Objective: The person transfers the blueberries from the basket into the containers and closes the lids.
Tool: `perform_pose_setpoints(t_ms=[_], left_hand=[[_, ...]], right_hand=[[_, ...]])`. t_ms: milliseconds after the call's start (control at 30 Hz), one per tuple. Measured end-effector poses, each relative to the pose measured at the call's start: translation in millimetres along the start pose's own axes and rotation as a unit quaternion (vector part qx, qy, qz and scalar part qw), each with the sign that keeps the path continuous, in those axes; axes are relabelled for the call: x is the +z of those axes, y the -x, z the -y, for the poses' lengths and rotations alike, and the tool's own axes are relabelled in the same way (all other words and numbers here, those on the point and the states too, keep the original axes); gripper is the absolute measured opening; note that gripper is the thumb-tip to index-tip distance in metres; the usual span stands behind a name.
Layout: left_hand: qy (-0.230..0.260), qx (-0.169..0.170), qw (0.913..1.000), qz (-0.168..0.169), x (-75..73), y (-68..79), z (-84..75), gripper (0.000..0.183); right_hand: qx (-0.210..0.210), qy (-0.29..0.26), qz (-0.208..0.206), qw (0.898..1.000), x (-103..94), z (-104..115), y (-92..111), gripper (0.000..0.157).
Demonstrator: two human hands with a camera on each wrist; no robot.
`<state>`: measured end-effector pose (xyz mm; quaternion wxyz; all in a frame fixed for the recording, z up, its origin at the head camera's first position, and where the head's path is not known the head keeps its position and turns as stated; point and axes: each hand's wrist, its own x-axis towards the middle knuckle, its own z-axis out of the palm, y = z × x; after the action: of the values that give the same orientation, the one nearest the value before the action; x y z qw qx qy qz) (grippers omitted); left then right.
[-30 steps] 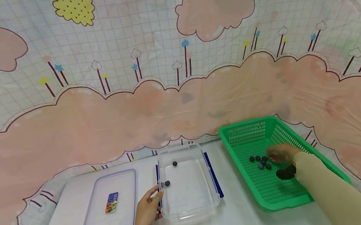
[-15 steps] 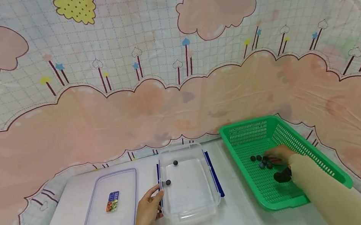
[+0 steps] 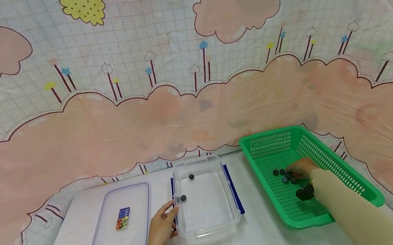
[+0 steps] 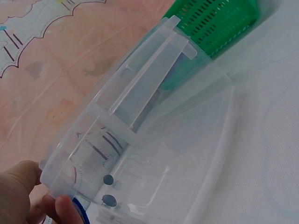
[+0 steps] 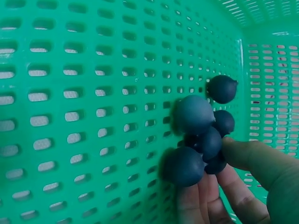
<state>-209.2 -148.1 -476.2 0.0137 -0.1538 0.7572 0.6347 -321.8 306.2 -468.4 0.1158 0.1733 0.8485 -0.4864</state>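
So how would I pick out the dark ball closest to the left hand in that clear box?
Between the flat lid and the green basket stands the clear box. Inside, near its left wall and close to the left hand, lies the near ball. The far ball, its only neighbour in there, sits farther back, away from that hand.

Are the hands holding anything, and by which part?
The left hand holds the clear box by its left side. The right hand touches a dark ball in the green basket; I can't tell if it's gripped.
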Motion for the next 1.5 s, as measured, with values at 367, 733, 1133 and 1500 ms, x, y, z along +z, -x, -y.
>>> perform_pose_setpoints(t_ms=[367, 733, 1133, 1500], left_hand=[[0.002, -0.004, 1.0000, 0.001, 2.1, -0.2, -0.9, 0.045], [-0.001, 0.000, 1.0000, 0.002, 2.2, -0.4, -0.5, 0.047], [0.012, 0.001, 0.9999, 0.000, 2.8, -1.7, 1.2, 0.045], [0.003, -0.003, 1.0000, -0.003, 0.3, -2.2, -0.5, 0.046]], right_hand=[[-0.004, -0.017, 0.001, 1.000, -1.3, -4.8, 2.0, 0.052], [-0.002, -0.073, 0.018, 0.997, -5.0, -3.6, 6.8, 0.040], [0.014, -0.107, 0.026, 0.994, -11.1, 1.2, 8.6, 0.039], [0.021, -0.113, 0.073, 0.991, -5.1, 17.5, 10.5, 0.054]])
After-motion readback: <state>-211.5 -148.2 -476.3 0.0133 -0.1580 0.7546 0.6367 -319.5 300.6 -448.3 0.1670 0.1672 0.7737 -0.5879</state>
